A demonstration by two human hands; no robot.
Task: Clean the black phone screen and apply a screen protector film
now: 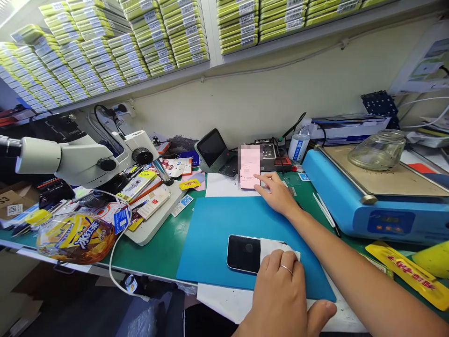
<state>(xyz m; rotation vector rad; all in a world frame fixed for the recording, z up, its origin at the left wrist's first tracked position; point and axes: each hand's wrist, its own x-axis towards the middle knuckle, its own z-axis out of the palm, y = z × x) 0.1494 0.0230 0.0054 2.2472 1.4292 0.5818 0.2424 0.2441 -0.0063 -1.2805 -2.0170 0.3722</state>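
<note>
A blue mat was laid near the front edge of the green bench, and its middle was left bare between the hands. The room was bounded on the left by a microscope and on the right by a blue heating plate, on which a glass jar was stood. One phone and one pink slip were counted. The phone was found flat at the mat's near edge, its right end covered by the left hand, laid open and unclamped. The slip, just beyond the far edge, was touched by the outstretched fingertips of the open right hand.
</note>
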